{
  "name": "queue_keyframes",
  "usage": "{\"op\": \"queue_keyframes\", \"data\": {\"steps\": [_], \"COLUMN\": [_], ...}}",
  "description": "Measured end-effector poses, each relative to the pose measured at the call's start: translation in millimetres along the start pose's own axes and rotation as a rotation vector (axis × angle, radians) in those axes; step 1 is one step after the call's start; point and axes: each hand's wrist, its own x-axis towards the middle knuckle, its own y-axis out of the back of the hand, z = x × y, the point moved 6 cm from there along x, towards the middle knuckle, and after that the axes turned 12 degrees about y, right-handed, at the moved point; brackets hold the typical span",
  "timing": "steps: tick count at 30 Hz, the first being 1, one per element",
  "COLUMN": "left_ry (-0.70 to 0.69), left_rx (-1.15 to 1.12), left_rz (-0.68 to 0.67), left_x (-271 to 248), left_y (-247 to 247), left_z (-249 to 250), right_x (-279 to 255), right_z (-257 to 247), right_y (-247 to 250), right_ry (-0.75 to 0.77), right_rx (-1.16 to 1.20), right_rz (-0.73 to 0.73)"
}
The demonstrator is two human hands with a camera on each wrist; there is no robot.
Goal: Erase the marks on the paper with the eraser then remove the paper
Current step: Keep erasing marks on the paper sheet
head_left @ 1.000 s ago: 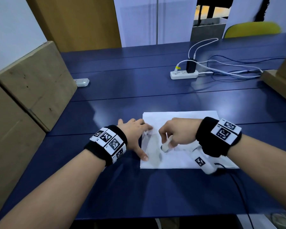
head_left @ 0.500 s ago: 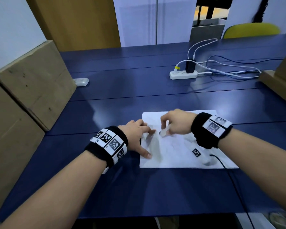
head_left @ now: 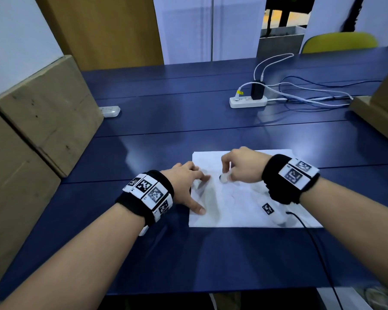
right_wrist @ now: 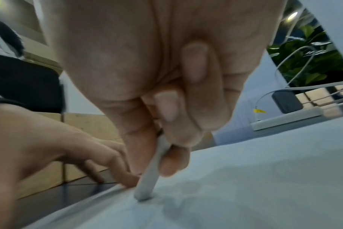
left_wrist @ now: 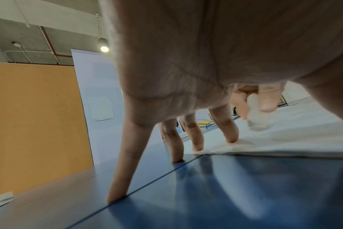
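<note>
1. The paper point(head_left: 244, 211) is one single white sheet, lying flat on the blue tabletop point(head_left: 188, 139) in front of the person. I judge it very light and thin, so it can slide or wrinkle easily when it is rubbed.
2. The left hand point(head_left: 186, 182) is spread open, with straight fingers pressing on the left edge of the sheet and on the tabletop beside it (this keeps the sheet from moving).
3. The right hand point(head_left: 242, 166) has its fingers curled and pinches the eraser point(head_left: 224, 178), one small white stick, whose tip touches the paper near the left hand.
4. The eraser looks soft and a little flexible; holding it low, close to the tip, seems best so it does not bend.
5. The marks are faint and I cannot count them.
6. To remove the sheet, taking it at a free corner or edge looks easiest, since it lies flat.
7. Other things, counted: two power strips point(head_left: 248, 101) and several cardboard boxes point(head_left: 45, 113) at the sides
</note>
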Motion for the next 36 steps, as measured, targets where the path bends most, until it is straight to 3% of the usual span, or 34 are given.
{"op": "queue_keyframes", "data": {"steps": [5, 9, 11, 15, 17, 22, 24, 28, 33, 36], "left_ry": [0.003, 0.001, 0.003, 0.004, 0.003, 0.001, 0.002, 0.006, 0.022, 0.028], "left_rx": [-0.004, 0.004, 0.001, 0.0, 0.007, 0.019, 0.019, 0.022, 0.039, 0.04], "left_rz": [-0.01, -0.005, -0.005, -0.006, -0.007, -0.008, -0.005, 0.0, -0.015, -0.008], "left_x": [0, -1, -1, -1, -2, -2, -3, -4, -6, -6], "left_y": [0, 2, 2, 1, 1, 3, 3, 4, 6, 6], "left_z": [1, 2, 2, 2, 2, 3, 3, 5, 7, 7], "right_x": [-19, 1, 1, -21, -24, -3, -8, -30, -10, -16], "right_z": [-25, -2, 1, -34, -41, -12, -15, -36, -6, -16], "right_y": [-24, -2, 1, -27, -33, -1, -5, -32, -5, -10], "right_ry": [0.132, 0.021, -0.009, 0.19, 0.207, 0.021, 0.059, 0.209, 0.032, 0.112], "right_rx": [0.06, 0.02, 0.023, 0.052, 0.041, 0.009, 0.01, 0.014, 0.052, 0.015], "right_rz": [-0.26, -0.028, 0.018, -0.215, -0.276, -0.021, -0.065, -0.293, -0.046, -0.099]}}
